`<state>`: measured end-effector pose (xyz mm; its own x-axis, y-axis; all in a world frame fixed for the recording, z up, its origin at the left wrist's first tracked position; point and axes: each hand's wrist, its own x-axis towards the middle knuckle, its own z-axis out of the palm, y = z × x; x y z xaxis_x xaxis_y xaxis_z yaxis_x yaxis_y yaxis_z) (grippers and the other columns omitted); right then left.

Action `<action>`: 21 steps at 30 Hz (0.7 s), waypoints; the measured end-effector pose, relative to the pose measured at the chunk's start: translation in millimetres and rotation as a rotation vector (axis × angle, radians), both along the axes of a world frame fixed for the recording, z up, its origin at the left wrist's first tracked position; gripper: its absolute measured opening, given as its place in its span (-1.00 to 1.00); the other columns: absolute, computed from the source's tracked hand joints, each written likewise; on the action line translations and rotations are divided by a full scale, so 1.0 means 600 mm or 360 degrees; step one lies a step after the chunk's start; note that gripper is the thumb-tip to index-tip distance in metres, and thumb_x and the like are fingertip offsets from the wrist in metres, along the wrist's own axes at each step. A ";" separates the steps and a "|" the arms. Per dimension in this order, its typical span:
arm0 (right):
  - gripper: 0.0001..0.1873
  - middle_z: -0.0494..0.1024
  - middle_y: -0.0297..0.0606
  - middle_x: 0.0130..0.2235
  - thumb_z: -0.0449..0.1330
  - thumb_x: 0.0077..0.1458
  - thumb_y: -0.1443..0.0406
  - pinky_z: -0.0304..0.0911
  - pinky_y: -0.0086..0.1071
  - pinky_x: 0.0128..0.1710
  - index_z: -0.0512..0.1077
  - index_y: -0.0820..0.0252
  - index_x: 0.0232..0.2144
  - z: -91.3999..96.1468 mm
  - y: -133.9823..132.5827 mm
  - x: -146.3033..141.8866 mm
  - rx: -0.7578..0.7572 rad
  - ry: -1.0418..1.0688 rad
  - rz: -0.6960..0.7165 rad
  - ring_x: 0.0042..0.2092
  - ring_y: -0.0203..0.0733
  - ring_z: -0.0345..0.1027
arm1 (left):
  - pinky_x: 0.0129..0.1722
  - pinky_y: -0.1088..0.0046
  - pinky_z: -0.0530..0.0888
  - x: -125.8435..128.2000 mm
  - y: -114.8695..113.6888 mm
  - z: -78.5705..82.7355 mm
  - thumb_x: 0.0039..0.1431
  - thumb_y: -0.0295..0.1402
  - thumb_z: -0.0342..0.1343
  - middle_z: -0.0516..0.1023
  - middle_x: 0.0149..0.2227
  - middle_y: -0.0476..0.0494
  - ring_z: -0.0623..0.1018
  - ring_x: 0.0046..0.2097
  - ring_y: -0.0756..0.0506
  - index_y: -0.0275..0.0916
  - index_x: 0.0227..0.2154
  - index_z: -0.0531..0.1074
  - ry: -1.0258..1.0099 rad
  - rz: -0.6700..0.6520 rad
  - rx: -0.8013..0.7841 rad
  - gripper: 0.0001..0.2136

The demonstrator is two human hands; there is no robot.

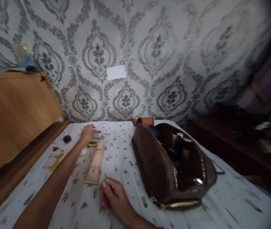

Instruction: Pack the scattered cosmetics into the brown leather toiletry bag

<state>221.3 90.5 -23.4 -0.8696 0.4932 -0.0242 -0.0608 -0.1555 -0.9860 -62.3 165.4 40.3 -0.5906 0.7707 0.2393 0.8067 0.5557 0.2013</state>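
Note:
My left hand reaches to the far left of the cloth. Its fingers are bent and closed beside a small pink cosmetic tube; what they hold, if anything, is hidden. Just nearer lie a gold-coloured item and a long peach squeeze tube. My right hand rests near the front with its fingers curled in, and nothing shows in them. To its right stands an unzipped brown makeup bag, with several bottles and a black compact inside.
A small black jar, yellow-and-pink sponges and a beige item lie left of my forearm. Behind the bag is an orange-brown case. A wooden panel borders the left side; patterned wallpaper rises behind.

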 end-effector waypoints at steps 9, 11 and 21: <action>-0.23 0.29 -0.46 -0.63 -0.02 -0.05 -0.41 -0.05 -0.57 -0.73 0.29 0.20 -0.46 -0.013 0.007 -0.011 -0.0051 0.0022 0.0004 -0.69 -0.47 0.04 | -0.12 0.06 0.42 -0.051 0.075 -0.024 0.01 0.08 0.11 0.57 -0.06 -0.53 0.52 0.03 -0.52 -0.29 -0.15 0.47 -0.0175 0.0307 -0.0305 -0.47; -0.25 0.27 -0.47 -0.65 -0.01 -0.03 -0.39 -0.07 -0.57 -0.74 0.29 0.20 -0.47 -0.012 0.006 -0.012 -0.0066 0.0029 -0.0009 -0.71 -0.48 0.00 | -0.15 0.08 0.44 -0.057 0.083 -0.028 -0.04 0.10 0.14 0.59 -0.09 -0.49 0.53 0.01 -0.51 -0.26 -0.19 0.48 -0.0202 0.0331 -0.0326 -0.48; -0.27 0.27 -0.46 -0.65 0.00 -0.03 -0.37 -0.03 -0.57 -0.74 0.29 0.19 -0.49 -0.014 0.011 -0.012 -0.0079 0.0041 0.0023 -0.71 -0.46 0.04 | -0.15 0.18 0.44 -0.052 0.089 -0.027 -0.19 -0.09 0.28 0.55 -0.08 -0.34 0.52 0.02 -0.42 -0.23 -0.25 0.45 -0.0265 0.0151 0.0017 -0.56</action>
<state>214.0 96.9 -31.9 -0.8773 0.4792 -0.0257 -0.0837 -0.2056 -0.9751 -93.7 218.9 23.8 -0.6925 0.7077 0.1401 0.7060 0.6248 0.3335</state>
